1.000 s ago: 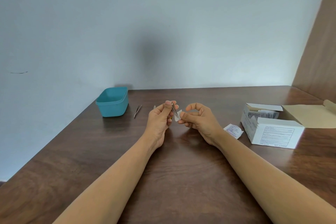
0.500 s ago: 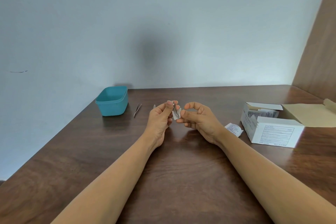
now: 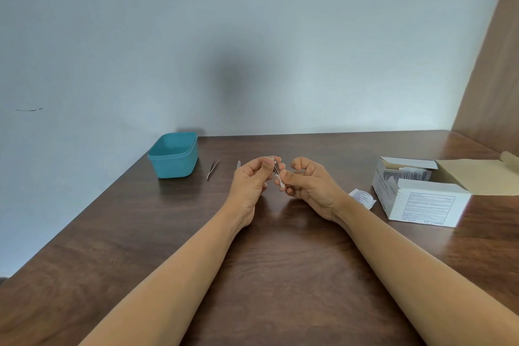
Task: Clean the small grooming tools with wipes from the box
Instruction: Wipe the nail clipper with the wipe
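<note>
My left hand pinches a small metal grooming tool between thumb and fingers, above the middle of the wooden table. My right hand pinches a small white wipe against the lower end of that tool. A pair of tweezers lies on the table left of my hands. Another small tool shows only as a tip behind my left hand. The open white wipe box stands at the right with packets inside.
A teal plastic tub sits at the back left near the wall. A torn wipe packet lies between my right wrist and the box. The box's brown flap lies open to the right. A wooden side panel rises at the right.
My right hand has slid the wipe down along the tool, away from the left fingertips. The left hand has stayed almost in place.
</note>
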`<control>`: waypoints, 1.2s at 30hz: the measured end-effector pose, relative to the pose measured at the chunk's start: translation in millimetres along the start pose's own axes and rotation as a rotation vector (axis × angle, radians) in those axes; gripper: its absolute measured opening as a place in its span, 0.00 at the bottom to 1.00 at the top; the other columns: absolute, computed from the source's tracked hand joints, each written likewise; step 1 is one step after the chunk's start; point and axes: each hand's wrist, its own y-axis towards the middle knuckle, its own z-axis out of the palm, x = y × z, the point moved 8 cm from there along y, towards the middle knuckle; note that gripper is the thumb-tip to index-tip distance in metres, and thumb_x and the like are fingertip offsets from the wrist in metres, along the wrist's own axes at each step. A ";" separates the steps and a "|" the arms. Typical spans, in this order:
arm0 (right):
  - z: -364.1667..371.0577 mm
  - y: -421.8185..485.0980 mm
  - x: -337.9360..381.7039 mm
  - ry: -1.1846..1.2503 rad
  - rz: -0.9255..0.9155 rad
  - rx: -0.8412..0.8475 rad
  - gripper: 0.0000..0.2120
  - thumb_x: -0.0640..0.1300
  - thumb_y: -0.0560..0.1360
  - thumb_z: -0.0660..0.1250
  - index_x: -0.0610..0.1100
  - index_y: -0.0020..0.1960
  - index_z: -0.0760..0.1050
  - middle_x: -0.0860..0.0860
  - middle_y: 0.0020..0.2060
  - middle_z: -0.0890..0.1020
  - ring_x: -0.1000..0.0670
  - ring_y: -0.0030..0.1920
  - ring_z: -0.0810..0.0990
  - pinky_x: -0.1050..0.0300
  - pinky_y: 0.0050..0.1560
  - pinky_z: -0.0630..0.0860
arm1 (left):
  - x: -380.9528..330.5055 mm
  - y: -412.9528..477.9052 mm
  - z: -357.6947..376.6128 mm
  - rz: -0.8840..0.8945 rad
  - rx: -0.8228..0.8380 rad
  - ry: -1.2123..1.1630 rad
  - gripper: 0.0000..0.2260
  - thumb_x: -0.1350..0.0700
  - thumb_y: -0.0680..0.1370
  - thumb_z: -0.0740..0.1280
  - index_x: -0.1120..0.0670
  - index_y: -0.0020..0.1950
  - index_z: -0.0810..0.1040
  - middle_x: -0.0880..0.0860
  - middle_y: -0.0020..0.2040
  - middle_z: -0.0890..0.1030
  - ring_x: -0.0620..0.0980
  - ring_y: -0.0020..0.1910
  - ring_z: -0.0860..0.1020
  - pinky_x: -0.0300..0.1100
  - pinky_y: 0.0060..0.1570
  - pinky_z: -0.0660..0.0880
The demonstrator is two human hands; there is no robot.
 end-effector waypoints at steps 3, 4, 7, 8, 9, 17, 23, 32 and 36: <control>-4.1 -0.1 0.5 0.052 0.000 -0.038 0.16 0.30 0.71 0.69 0.46 0.42 0.65 0.43 0.36 0.83 0.50 0.34 0.80 0.63 0.35 0.76 | -3.5 -0.7 1.7 0.044 0.006 0.035 0.04 0.54 0.78 0.66 0.51 0.45 0.81 0.44 0.41 0.85 0.35 0.34 0.77 0.38 0.39 0.65; -5.1 0.0 0.5 0.061 -0.001 -0.047 0.16 0.29 0.70 0.69 0.46 0.42 0.65 0.43 0.35 0.83 0.50 0.34 0.81 0.63 0.35 0.76 | -4.7 -0.7 2.2 0.059 0.005 0.059 0.04 0.54 0.78 0.66 0.51 0.45 0.81 0.42 0.41 0.85 0.34 0.35 0.77 0.37 0.39 0.65; -6.9 0.1 0.4 0.096 -0.004 -0.063 0.17 0.30 0.69 0.70 0.47 0.41 0.65 0.46 0.33 0.83 0.51 0.33 0.79 0.64 0.34 0.76 | -4.1 -0.8 4.2 0.055 0.015 0.111 0.04 0.54 0.77 0.67 0.51 0.46 0.82 0.39 0.44 0.84 0.31 0.38 0.76 0.35 0.39 0.66; -7.6 0.1 0.4 0.107 -0.005 -0.069 0.16 0.31 0.70 0.70 0.47 0.42 0.65 0.47 0.32 0.83 0.52 0.33 0.79 0.64 0.34 0.76 | -2.8 -0.3 4.8 0.047 0.024 0.117 0.04 0.54 0.77 0.68 0.51 0.46 0.82 0.39 0.45 0.84 0.30 0.39 0.76 0.34 0.39 0.67; -8.2 0.0 0.6 0.115 -0.004 -0.075 0.16 0.31 0.70 0.70 0.47 0.42 0.65 0.47 0.31 0.82 0.52 0.32 0.78 0.64 0.34 0.76 | -2.1 0.0 5.1 0.039 0.032 0.121 0.04 0.54 0.77 0.68 0.51 0.47 0.82 0.39 0.46 0.84 0.30 0.39 0.76 0.34 0.39 0.67; -9.1 1.9 -0.5 0.126 -0.010 -0.065 0.15 0.35 0.71 0.70 0.46 0.44 0.64 0.48 0.33 0.81 0.53 0.33 0.78 0.63 0.35 0.76 | -3.1 -2.0 6.7 0.074 0.026 0.144 0.06 0.55 0.77 0.68 0.55 0.50 0.82 0.45 0.43 0.83 0.32 0.40 0.78 0.24 0.36 0.70; -18.1 6.7 -0.4 0.199 -0.051 -0.133 0.14 0.34 0.76 0.65 0.48 0.41 0.63 0.51 0.35 0.83 0.54 0.34 0.78 0.62 0.38 0.75 | 7.8 -1.1 4.2 0.015 -0.008 0.206 0.10 0.49 0.74 0.71 0.54 0.47 0.81 0.52 0.43 0.84 0.45 0.44 0.82 0.35 0.38 0.76; -17.7 12.2 -5.8 0.302 -0.074 -0.144 0.12 0.33 0.75 0.64 0.46 0.41 0.63 0.49 0.32 0.79 0.51 0.30 0.73 0.57 0.31 0.70 | 8.2 -5.5 21.6 -0.011 0.137 0.277 0.06 0.57 0.78 0.67 0.58 0.47 0.82 0.49 0.38 0.84 0.38 0.33 0.80 0.27 0.33 0.71; -17.5 12.9 -7.1 0.348 -0.062 -0.125 0.14 0.31 0.76 0.62 0.47 0.41 0.63 0.49 0.33 0.78 0.52 0.29 0.72 0.55 0.34 0.68 | 5.8 -5.6 21.0 -0.043 0.141 0.246 0.06 0.56 0.78 0.67 0.55 0.45 0.82 0.48 0.37 0.85 0.37 0.33 0.79 0.26 0.33 0.70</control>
